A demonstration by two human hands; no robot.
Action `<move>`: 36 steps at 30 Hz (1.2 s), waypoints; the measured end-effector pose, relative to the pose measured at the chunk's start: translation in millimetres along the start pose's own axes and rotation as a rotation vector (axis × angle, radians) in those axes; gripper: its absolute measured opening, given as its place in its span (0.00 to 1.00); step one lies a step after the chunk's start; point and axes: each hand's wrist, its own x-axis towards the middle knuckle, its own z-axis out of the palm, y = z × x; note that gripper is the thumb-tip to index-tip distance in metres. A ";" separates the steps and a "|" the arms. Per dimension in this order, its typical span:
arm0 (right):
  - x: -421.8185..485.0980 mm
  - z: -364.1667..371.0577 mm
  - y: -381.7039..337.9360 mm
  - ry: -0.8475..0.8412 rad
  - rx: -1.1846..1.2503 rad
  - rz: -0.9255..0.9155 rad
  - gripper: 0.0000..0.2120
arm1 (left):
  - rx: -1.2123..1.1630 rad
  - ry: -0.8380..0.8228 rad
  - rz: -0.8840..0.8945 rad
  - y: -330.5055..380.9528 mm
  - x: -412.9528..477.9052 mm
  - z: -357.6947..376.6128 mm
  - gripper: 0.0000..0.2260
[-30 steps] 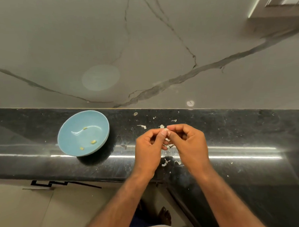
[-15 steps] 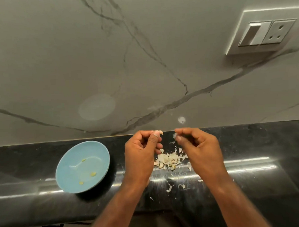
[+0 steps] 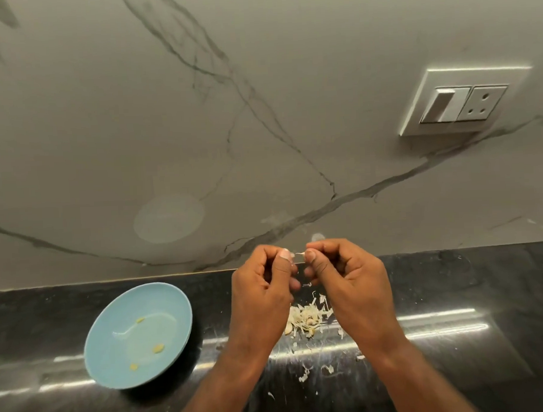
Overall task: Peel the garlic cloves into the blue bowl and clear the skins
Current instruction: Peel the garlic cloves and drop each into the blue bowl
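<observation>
A blue bowl (image 3: 115, 365) sits on the black counter at the left, with three small peeled garlic pieces (image 3: 158, 348) inside. My left hand (image 3: 261, 287) and my right hand (image 3: 351, 280) are raised above the counter, thumbs and fingertips close together. Between them they pinch a small pale garlic clove (image 3: 298, 254); most of it is hidden by the fingers. Below the hands lies a heap of pale garlic skins (image 3: 306, 318).
The black counter (image 3: 454, 291) runs across the frame, with stray skin scraps (image 3: 305, 374) near its front. A grey marbled wall (image 3: 198, 115) stands right behind it, with a white switch and socket plate (image 3: 461, 102) at the upper right.
The view has tilted upward, so the wall plate and the skin heap have come into sight. My hands parted briefly, then came back together fingertip to fingertip.
</observation>
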 end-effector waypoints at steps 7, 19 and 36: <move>2.7 -5.9 -1.6 0.007 0.114 0.059 0.06 | 0.131 0.016 -0.014 1.4 6.5 -4.7 0.20; 1.2 -5.0 4.0 -0.016 0.073 0.115 0.04 | 0.064 -0.158 -0.150 -1.6 11.3 -8.6 0.04; 2.6 -5.1 8.2 -0.032 -0.010 0.070 0.08 | 0.051 -0.238 -0.086 0.9 17.4 -9.2 0.06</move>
